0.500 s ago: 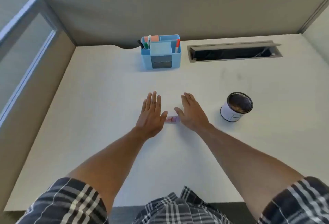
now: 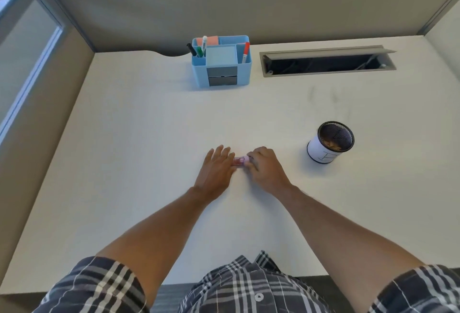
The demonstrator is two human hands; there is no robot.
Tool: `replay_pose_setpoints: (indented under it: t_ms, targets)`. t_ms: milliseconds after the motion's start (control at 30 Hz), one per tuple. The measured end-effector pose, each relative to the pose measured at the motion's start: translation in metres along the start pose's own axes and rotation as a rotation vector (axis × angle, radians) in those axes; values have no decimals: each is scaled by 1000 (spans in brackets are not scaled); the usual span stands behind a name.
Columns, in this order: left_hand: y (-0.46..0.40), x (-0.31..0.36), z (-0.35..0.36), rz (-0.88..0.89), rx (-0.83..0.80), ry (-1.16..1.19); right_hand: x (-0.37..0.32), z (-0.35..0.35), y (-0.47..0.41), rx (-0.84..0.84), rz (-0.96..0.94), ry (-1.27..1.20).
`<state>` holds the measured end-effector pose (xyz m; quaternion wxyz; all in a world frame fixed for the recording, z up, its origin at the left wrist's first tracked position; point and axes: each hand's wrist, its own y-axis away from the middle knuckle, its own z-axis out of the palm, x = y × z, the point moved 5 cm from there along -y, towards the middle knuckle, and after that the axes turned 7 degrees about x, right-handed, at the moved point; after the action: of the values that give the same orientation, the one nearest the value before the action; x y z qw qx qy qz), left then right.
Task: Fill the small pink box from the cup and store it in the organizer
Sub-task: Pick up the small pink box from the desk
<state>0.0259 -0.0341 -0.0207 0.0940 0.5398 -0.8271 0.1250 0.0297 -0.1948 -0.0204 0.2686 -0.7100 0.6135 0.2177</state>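
At the back of the pale surface (image 2: 139, 123), against the partition wall (image 2: 224, 6), stands the blue organizer (image 2: 222, 61), with markers upright in its left and right compartments, a light blue block on top in the middle and two grey drawer fronts facing forward. To its right an open cable slot (image 2: 327, 61) is sunk into the surface, its flap tilted up. The cup (image 2: 331, 142), a black mesh one with a white band round it, stands upright well to the right of the hands and apart from them, with some pale pieces showing inside. Nothing lies between the hands and the organizer or between the hands and the cup. The small pink box (image 2: 240, 161) sits on the surface at mid-front, squeezed between both hands. The left hand (image 2: 216, 168) lies palm down with fingers stretched forward, its thumb side touching the box's left end; whether it is a real grip cannot be told. The right hand (image 2: 265, 167) is curled, knuckles up, its fingers closed over the box's right end. Both forearms reach forward from plaid sleeves (image 2: 94, 285).
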Motion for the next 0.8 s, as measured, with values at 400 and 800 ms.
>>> replay_pose_setpoints:
  t_ms: [400, 800]
  targets:
    - [-4, 2, -15, -310, 103, 441, 3, -9, -2, -146, 411, -588]
    - [-11, 19, -44, -405, -218, 1075, -15, -48, 4, -279, 344, -792]
